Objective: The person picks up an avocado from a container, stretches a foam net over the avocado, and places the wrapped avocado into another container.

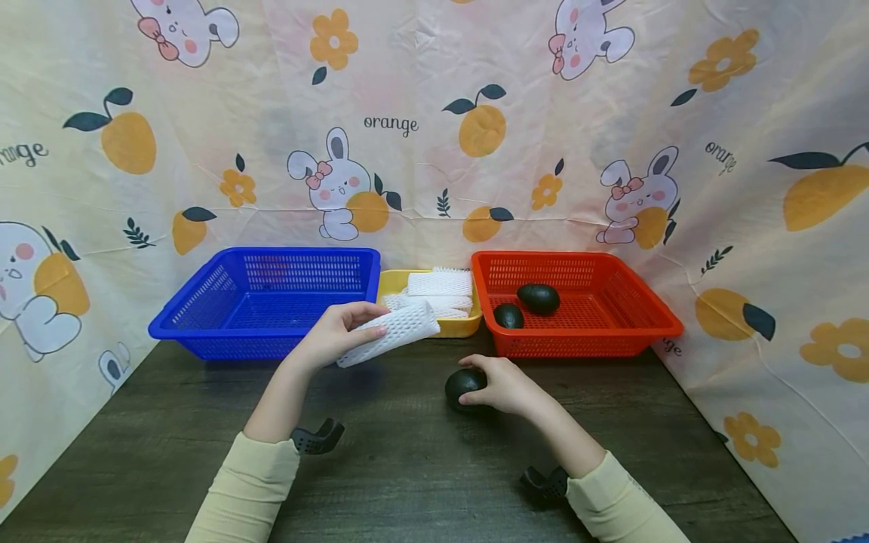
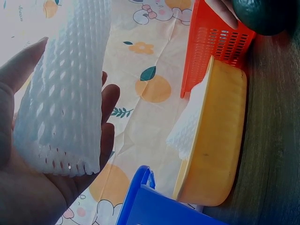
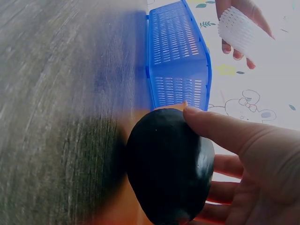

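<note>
My left hand (image 1: pixel 337 329) holds a white foam net sleeve (image 1: pixel 391 332) above the dark table, in front of the blue basket (image 1: pixel 204 305). The sleeve (image 2: pixel 65 93) lies across that hand's palm with the thumb (image 2: pixel 18 65) along its side. My right hand (image 1: pixel 498 383) grips a dark avocado (image 1: pixel 463 385) resting on the table near the middle. In the right wrist view the avocado (image 3: pixel 168 171) sits in the curled fingers (image 3: pixel 225 133). Two more avocados (image 1: pixel 538 298) (image 1: pixel 508 316) lie in the red basket (image 1: pixel 652 317).
A yellow tray (image 1: pixel 389 283) between the baskets holds a stack of white foam sleeves (image 1: pixel 440 290). The blue basket looks empty inside. A patterned cloth backdrop (image 1: pixel 421 128) closes in the table on the back and both sides. Dark wood tabletop (image 1: pixel 407 467) stretches toward me.
</note>
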